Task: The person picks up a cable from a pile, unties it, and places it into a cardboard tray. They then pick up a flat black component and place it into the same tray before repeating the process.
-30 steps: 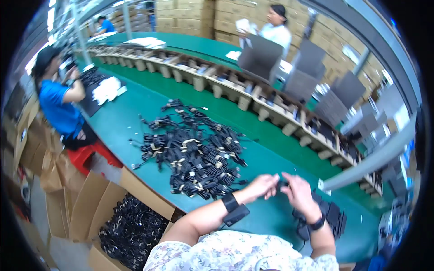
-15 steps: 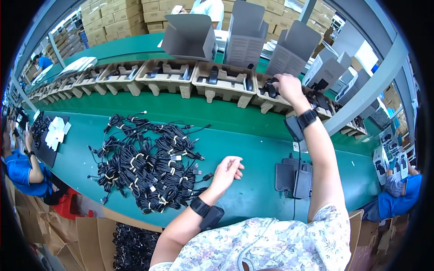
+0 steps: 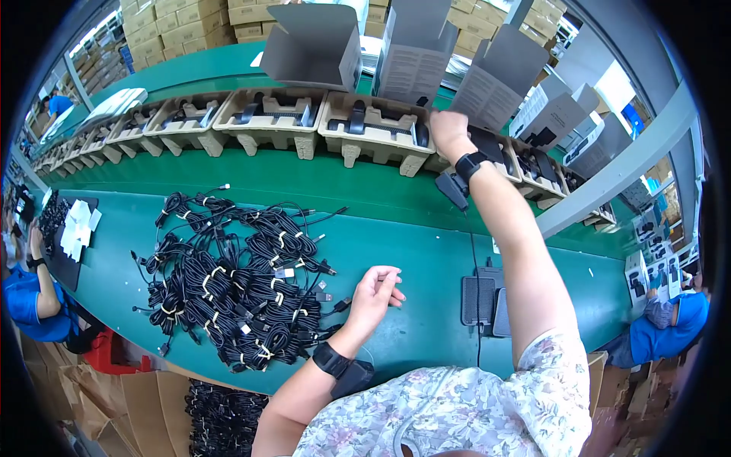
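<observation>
My right hand (image 3: pixel 451 131) reaches over the row of brown moulded pulp trays, at the gap right of one tray (image 3: pixel 411 158). Its fingers point down and are hidden, so whatever they touch or hold cannot be made out. Above the bench, with nothing in it, my left hand (image 3: pixel 373 298) hovers with loosely bent fingers apart. Beside it on the left lies a large pile of coiled black cables (image 3: pixel 228 286), tied with pale bands. The tray nearest my right hand holds a black curved part (image 3: pixel 357 117) and other dark parts.
Flat dark pads (image 3: pixel 477 301) lie on the green bench under my right forearm. Open grey boxes (image 3: pixel 314 53) stand behind the trays. A slanted metal post (image 3: pixel 617 164) rises at right. Co-workers in blue (image 3: pixel 34 293) sit at both sides. A carton of black cables (image 3: pixel 221 419) stands below.
My right hand has moved left and slightly away from me along the trays, off the black parts it was touching. My left hand stays nearly in place. The view has shifted a little.
</observation>
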Action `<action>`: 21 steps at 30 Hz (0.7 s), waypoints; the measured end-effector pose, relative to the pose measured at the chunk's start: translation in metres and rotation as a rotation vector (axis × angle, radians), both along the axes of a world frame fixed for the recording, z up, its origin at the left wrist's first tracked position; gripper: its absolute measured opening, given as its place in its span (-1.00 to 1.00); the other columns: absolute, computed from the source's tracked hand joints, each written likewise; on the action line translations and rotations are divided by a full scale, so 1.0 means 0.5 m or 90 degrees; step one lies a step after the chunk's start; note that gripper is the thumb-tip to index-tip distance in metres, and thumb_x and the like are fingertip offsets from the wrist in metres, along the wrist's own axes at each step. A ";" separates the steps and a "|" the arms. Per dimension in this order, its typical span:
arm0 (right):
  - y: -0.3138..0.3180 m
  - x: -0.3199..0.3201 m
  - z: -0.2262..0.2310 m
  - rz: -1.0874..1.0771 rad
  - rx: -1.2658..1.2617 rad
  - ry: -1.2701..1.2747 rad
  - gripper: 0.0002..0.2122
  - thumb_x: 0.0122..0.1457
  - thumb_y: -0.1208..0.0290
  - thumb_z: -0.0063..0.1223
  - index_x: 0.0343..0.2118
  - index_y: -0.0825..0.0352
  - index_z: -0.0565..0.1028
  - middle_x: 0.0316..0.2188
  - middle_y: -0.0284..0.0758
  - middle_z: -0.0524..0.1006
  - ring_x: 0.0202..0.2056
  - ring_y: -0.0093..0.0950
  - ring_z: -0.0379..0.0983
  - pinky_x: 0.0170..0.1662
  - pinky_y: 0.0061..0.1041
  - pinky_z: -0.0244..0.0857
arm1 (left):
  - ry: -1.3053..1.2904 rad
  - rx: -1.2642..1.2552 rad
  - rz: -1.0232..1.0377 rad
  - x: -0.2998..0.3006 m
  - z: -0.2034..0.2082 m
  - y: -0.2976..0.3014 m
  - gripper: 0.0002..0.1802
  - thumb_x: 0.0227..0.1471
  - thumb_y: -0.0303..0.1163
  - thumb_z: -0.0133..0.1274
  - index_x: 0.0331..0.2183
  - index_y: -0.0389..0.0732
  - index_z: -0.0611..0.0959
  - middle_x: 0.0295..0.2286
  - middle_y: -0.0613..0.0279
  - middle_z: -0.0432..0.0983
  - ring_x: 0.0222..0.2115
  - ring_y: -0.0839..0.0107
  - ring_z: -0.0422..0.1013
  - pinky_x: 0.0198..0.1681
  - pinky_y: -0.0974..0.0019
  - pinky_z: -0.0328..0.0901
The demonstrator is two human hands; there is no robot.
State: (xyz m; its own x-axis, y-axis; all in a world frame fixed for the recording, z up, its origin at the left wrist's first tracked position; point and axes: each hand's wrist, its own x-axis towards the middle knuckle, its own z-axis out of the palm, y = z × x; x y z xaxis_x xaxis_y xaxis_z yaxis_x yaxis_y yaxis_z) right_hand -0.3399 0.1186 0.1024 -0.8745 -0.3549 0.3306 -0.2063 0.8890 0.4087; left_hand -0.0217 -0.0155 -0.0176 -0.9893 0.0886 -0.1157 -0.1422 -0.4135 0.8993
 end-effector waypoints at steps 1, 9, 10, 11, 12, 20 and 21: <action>0.002 -0.007 -0.007 -0.017 -0.124 -0.008 -0.81 0.08 0.44 -0.18 -0.27 0.37 0.37 -0.44 -0.11 0.54 -0.34 -0.19 0.50 -0.33 -0.28 0.38 | 0.000 -0.001 0.001 -0.001 0.001 -0.001 -0.72 0.16 -0.28 -0.14 -0.20 -0.30 0.41 -0.34 0.18 0.39 -0.48 0.49 0.40 -0.44 0.47 0.33; 0.054 -0.033 -0.013 -0.070 -0.392 -0.182 -0.70 -0.03 0.47 -0.03 -0.23 0.54 0.43 -0.31 0.02 0.49 -0.25 -0.08 0.44 -0.20 -0.34 0.32 | 0.016 0.008 0.014 0.000 -0.007 0.004 -0.75 0.15 -0.31 -0.13 -0.22 -0.29 0.42 -0.34 0.17 0.40 -0.49 0.49 0.40 -0.45 0.48 0.32; 0.074 -0.034 -0.010 -0.072 -0.390 -0.179 -0.70 -0.03 0.47 -0.03 -0.23 0.54 0.43 -0.31 0.02 0.49 -0.25 -0.08 0.44 -0.20 -0.34 0.32 | 0.020 -0.001 0.013 0.000 -0.004 0.005 -0.76 0.15 -0.32 -0.13 -0.22 -0.29 0.42 -0.33 0.17 0.40 -0.48 0.50 0.40 -0.45 0.48 0.32; 0.082 -0.022 -0.003 -0.022 -0.450 -0.224 -0.71 -0.04 0.50 -0.04 -0.23 0.52 0.45 -0.34 -0.04 0.51 -0.28 -0.16 0.46 -0.21 -0.39 0.32 | 0.020 -0.009 0.015 0.001 -0.005 0.003 -0.77 0.14 -0.33 -0.12 -0.22 -0.29 0.42 -0.33 0.18 0.40 -0.48 0.50 0.40 -0.45 0.48 0.32; 0.086 -0.011 0.001 0.029 -0.510 -0.269 -0.72 -0.04 0.54 -0.05 -0.22 0.51 0.48 -0.36 -0.11 0.53 -0.32 -0.25 0.48 -0.22 -0.45 0.31 | 0.018 -0.007 0.016 0.003 -0.007 0.001 -0.77 0.14 -0.33 -0.12 -0.22 -0.29 0.42 -0.33 0.18 0.40 -0.48 0.50 0.40 -0.45 0.48 0.32; 0.108 -0.025 -0.054 0.031 -0.514 -0.015 -0.78 -0.12 0.48 0.10 -0.34 0.36 0.53 -0.42 -0.16 0.54 -0.33 -0.25 0.49 -0.22 -0.39 0.33 | 0.005 -0.013 0.005 -0.001 -0.001 0.006 -0.81 0.13 -0.39 -0.10 -0.24 -0.28 0.43 -0.33 0.19 0.41 -0.48 0.50 0.41 -0.43 0.47 0.33; 0.080 -0.019 -0.053 0.009 -0.462 0.022 -0.85 -0.12 0.44 0.07 -0.44 0.31 0.55 -0.41 -0.12 0.52 -0.29 -0.18 0.46 -0.21 -0.31 0.33 | -0.007 -0.016 0.004 0.003 -0.004 0.002 -0.81 0.13 -0.39 -0.10 -0.24 -0.28 0.43 -0.33 0.19 0.41 -0.48 0.50 0.41 -0.43 0.47 0.33</action>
State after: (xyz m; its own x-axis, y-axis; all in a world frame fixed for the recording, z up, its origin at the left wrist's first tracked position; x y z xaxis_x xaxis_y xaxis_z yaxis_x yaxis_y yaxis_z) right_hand -0.3493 0.1585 0.0757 -0.8560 -0.0468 0.5148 -0.2173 0.9362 -0.2763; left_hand -0.0203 -0.0147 -0.0194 -0.9885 0.0797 -0.1288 -0.1499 -0.3916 0.9078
